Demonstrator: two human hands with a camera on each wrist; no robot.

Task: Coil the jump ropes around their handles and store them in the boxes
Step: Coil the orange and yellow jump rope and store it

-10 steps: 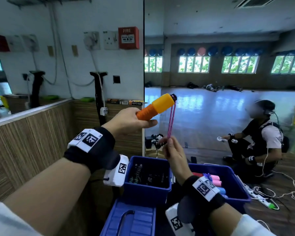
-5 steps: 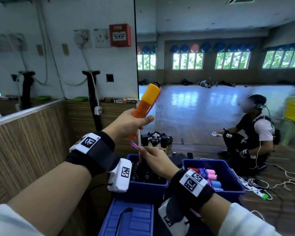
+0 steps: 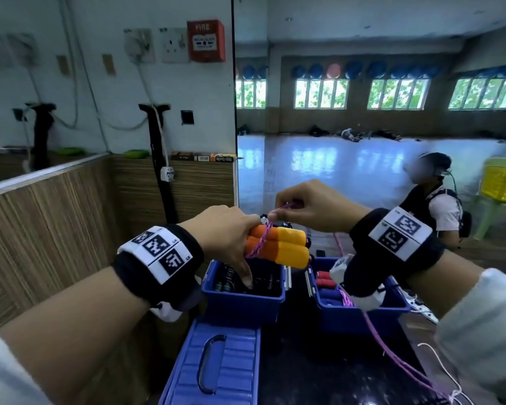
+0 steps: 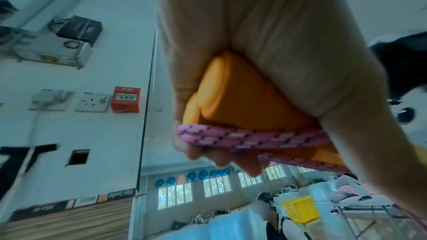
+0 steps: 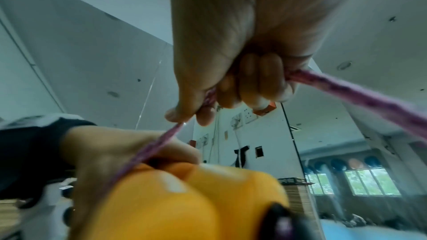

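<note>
Mirrored gym wall behind | left hand [image 3: 225, 232] grips paired handles [image 3: 278, 247] | right hand [image 3: 310, 209] pinches rope [image 3: 259, 241] above | slack could loosen the first wrap

**Rope going round the paired handles**

I see two orange-and-yellow foam handles [image 3: 278, 247] lying side by side near frame center, a pink braided rope [image 3: 259, 239] crossing them. Below sit two open blue boxes [image 3: 243, 299], the right one [image 3: 360, 317] holding coiled ropes.
</note>
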